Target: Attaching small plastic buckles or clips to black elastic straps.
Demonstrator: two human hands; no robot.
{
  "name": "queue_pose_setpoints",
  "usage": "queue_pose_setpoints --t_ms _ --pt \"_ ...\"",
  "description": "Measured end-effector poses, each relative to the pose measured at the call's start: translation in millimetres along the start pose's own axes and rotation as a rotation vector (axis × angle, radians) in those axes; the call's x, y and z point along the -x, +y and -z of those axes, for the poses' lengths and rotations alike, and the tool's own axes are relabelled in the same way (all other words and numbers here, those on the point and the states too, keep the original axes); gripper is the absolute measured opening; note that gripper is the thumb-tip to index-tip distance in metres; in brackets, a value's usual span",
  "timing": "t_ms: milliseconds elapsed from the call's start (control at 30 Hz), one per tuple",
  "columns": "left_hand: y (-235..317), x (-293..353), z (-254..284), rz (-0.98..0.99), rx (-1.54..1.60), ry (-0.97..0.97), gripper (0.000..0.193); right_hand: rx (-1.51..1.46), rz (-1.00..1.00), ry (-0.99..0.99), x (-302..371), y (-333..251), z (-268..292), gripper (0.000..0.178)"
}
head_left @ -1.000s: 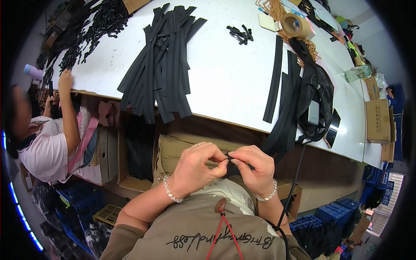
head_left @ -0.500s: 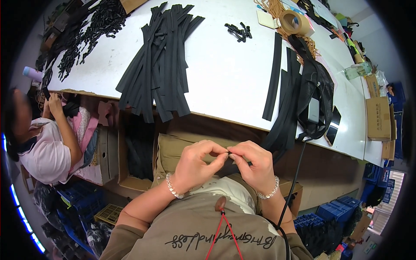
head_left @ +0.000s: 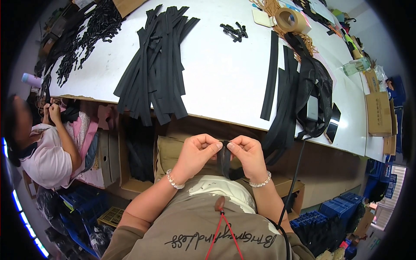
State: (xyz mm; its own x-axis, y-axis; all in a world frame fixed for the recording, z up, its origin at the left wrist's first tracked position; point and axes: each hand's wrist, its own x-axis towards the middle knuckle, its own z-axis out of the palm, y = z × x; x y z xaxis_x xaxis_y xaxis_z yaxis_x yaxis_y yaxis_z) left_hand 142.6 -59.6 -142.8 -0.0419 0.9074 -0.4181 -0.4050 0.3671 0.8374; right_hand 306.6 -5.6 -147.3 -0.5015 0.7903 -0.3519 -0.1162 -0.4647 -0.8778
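the black strip (head_left: 224, 162) is in front of the person's torso, below the table edge: flat, matte, flexible, with a paler line along its length. it hangs from the fingertips and curves toward the right hand's side at its lower end. the left hand (head_left: 195, 152) is closed to a pinch, thumb and forefinger on the strip's upper end. the right hand (head_left: 248, 154) is pinched likewise on the same end, its fingertips just beside the left's. each wrist bears a bracelet of clear round beads.

on the smooth white table (head_left: 216, 82), a heap of long, flat black strips (head_left: 162, 65) lies crossed and fanned. at the right lie a separate straight strip (head_left: 270, 78) and a loose bundle of strips (head_left: 284, 102) that droops over the edge. beside the bundle is black open-weave mesh (head_left: 320, 82) with a grey box-shaped object (head_left: 312, 108) on it. small knobbly black pieces (head_left: 234, 32) sit in a cluster; a ring-shaped brown tape roll (head_left: 290, 20) rests near tan cords.

compared with half a second ago, a long portion of the held strip is now visible below the fingers; then, only a dark spot showed between the fingertips. both pinches remain.
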Motion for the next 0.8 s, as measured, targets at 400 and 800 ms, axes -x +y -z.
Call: queue_pose_setpoints --t_ms 400,800 --pt "-24.2 -38.3 13.8 0.105 0.05 0.101 0.015 -0.281 -0.081 0.055 -28.7 31.1 5.7 0.011" --pt "-27.7 -44.3 9.7 0.059 0.07 0.172 0.014 -0.039 0.092 0.266 -31.5 34.8 -5.5 0.008"
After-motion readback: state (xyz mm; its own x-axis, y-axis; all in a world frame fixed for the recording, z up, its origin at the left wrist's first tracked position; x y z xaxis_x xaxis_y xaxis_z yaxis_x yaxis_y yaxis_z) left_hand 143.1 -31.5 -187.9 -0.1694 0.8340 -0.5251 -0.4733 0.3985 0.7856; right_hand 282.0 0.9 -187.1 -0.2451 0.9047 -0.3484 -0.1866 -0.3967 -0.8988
